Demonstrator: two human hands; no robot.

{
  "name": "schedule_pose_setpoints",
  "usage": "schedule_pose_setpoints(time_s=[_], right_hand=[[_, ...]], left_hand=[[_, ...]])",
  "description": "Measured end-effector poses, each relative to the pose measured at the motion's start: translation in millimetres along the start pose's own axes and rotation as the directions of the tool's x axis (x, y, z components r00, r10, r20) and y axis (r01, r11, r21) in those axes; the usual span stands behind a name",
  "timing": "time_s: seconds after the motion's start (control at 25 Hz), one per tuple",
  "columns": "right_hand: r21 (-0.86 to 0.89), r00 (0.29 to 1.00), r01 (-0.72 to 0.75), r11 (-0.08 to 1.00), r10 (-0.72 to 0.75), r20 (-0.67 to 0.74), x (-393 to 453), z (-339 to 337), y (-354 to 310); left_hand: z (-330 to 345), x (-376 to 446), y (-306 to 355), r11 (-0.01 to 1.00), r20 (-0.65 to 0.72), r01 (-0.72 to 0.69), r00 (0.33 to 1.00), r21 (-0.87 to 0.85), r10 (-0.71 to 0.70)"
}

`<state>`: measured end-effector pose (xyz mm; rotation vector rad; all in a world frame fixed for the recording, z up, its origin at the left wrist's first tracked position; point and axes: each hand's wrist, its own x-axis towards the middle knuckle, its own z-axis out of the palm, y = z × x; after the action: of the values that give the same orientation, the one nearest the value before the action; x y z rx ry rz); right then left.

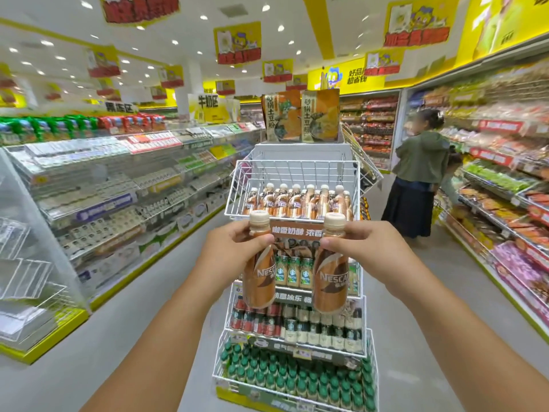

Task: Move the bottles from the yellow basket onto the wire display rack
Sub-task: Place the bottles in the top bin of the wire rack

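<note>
My left hand [234, 248] grips the neck of a brown Nescafe bottle [259, 278] with a beige cap. My right hand [365, 248] grips a second Nescafe bottle [330, 283] the same way. Both bottles hang upright in front of the white wire display rack [234, 188], just below its top basket. That top basket holds several matching bottles [297, 203] standing in rows. The yellow basket is not in view.
Lower rack tiers carry Starbucks bottles [294, 273], dark bottles [297, 324] and green-capped bottles [297, 379]. Shelving [104, 188] lines the left aisle and snack shelves [505, 188] the right. A person [419, 173] in a green top stands at the right shelves.
</note>
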<state>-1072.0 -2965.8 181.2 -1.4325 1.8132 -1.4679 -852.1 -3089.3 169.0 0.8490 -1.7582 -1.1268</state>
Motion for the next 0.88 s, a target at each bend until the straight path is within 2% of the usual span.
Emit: schedule_pose_setpoints(time_s=[0.24, 0.52, 0.88], right_hand=[[-0.009, 1.000, 0.009, 1.000, -0.008, 0.023, 138, -1, 34], [0.008, 1.000, 0.013, 1.000, -0.013, -0.019, 254, 14, 56], [-0.014, 0.989, -0.074, 0.997, 0.072, -0.131, 364, 76, 94]], left_hand=[[4, 140, -27, 1.000, -0.113, -0.010, 0.994, -0.005, 0.010], [-9, 283, -66, 0.999, -0.120, -0.011, 0.993, 0.030, 0.015], [-27, 443, -154, 1.000, 0.012, 0.027, 1.000, -0.003, -0.027]])
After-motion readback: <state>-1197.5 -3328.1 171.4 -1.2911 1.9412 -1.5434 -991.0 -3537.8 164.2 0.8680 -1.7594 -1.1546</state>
